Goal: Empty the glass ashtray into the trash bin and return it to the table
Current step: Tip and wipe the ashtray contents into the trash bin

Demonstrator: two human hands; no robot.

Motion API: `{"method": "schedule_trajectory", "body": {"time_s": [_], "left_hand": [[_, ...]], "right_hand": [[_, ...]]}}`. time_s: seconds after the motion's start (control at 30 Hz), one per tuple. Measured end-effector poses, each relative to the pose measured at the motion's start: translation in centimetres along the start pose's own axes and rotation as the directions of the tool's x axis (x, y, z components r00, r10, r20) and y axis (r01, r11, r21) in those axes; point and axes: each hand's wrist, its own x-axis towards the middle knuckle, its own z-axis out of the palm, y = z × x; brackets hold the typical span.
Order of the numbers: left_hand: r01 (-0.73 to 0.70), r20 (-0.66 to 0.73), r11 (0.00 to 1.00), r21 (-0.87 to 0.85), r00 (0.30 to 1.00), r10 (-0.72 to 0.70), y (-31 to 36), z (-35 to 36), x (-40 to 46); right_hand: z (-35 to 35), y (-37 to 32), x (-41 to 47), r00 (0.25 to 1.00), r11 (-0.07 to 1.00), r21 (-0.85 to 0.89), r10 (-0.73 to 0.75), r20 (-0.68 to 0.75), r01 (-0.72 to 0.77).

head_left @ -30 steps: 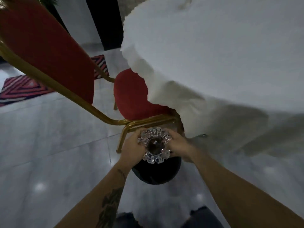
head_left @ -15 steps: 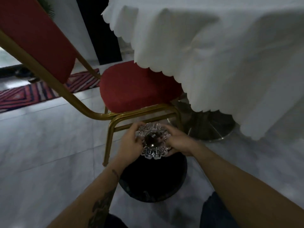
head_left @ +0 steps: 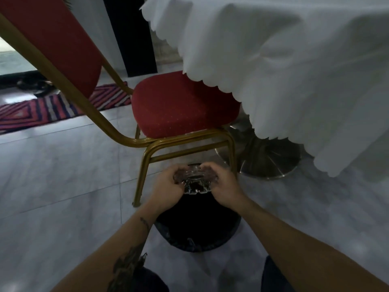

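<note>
The glass ashtray (head_left: 194,182), clear with a scalloped rim, is held between both hands just above the far edge of the black trash bin (head_left: 197,226). It is tipped away from me, so I see it nearly edge-on. My left hand (head_left: 166,187) grips its left side and my right hand (head_left: 224,186) grips its right side. The bin stands on the floor in front of my knees, lined with a dark bag. The table (head_left: 294,60), draped in a white scalloped cloth, rises at the upper right.
A red chair with a gold frame (head_left: 181,108) stands right behind the bin, its leg close to my left hand. The table's metal base (head_left: 267,161) sits at the right. A striped rug (head_left: 52,110) lies far left on the grey tiled floor.
I have dropped lower and closer to the bin. The ashtray, seen face-on before, has tipped forward over the bin's mouth, still held by both hands.
</note>
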Motion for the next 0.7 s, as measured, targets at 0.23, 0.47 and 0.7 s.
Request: {"method": "schedule_trajectory", "body": {"time_s": [0.23,0.47,0.7], "left_hand": [[-0.237,-0.021,0.970,0.049,0.971,0.238,-2.0,-0.3,-0.9],[-0.398,0.034,0.878,0.265,0.914,0.405,-3.0,0.7,-2.1],[-0.639,0.165,0.534,0.555,0.713,0.682,-4.3,1.3,-2.3]], "right_hand": [[0.5,0.8,-1.1,0.936,0.898,-0.268,-0.349,0.051,0.350],[-0.7,2.3,-1.4,0.908,0.810,-0.417,-0.402,0.117,0.412],[-2.1,4.1,-1.1,0.871,0.664,-0.564,-0.358,0.338,0.492]]}}
